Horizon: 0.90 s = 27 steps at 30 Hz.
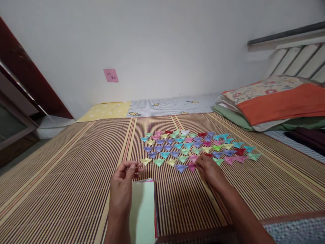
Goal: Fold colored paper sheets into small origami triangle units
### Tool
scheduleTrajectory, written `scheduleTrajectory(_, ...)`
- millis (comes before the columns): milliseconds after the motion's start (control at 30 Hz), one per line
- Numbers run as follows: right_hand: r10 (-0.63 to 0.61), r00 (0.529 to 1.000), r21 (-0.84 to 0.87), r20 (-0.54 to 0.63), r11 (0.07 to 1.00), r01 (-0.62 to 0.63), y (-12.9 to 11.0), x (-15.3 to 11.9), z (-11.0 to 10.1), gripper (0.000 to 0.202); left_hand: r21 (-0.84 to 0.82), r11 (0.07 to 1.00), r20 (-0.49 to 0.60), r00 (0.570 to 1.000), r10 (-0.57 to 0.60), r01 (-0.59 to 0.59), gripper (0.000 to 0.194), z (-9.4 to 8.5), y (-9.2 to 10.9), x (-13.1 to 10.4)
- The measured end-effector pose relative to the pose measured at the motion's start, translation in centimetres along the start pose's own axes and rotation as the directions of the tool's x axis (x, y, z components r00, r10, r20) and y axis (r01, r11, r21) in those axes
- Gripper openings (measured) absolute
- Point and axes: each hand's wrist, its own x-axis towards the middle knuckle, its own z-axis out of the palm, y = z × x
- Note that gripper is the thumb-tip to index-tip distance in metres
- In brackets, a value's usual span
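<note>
Magenta folded paper (192,166) sits at the near edge of spaced rows, apparently kept separate by the gaps; the right hand (211,171) touches it, its grip too hidden to tell; the left hand (123,181) curls loosely open near stacked sheets (144,210); striped mat (182,203) beneath, pale wall (165,51) behind.

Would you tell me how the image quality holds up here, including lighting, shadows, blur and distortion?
Head view: soft, dim light with no strong glare; a shadow beside the left hand darkens part of the pale green paper; wide-angle stretching toward the edges; writing on the pink note too small and soft to read reliably.
</note>
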Motion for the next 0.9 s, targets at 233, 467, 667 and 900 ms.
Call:
scheduleTrajectory(233,0.011,0.999,-0.069,0.039,0.998,-0.009,-0.19,0.40,-0.27,0.023,0.031,0.999,0.018,1.000,0.008,-0.008,0.023,-0.07,-0.22,0.02)
scheduleTrajectory(467,0.010,0.998,-0.118,0.057,0.993,-0.003,-0.40,0.18,-0.73,0.025,0.019,1.000,0.026,1.000,-0.002,0.002,0.022,0.03,-0.31,-0.12)
scheduleTrajectory(667,-0.004,0.998,-0.154,0.069,0.988,0.015,0.25,0.50,-0.31,0.028,0.026,1.000,0.025,1.000,-0.005,0.005,0.023,-0.11,-0.33,0.00)
scheduleTrajectory(900,-0.024,0.997,-0.165,0.069,0.986,0.035,0.23,0.54,-0.33,0.025,-0.008,1.000,0.011,1.000,-0.004,0.004,0.024,0.09,-0.27,0.09)
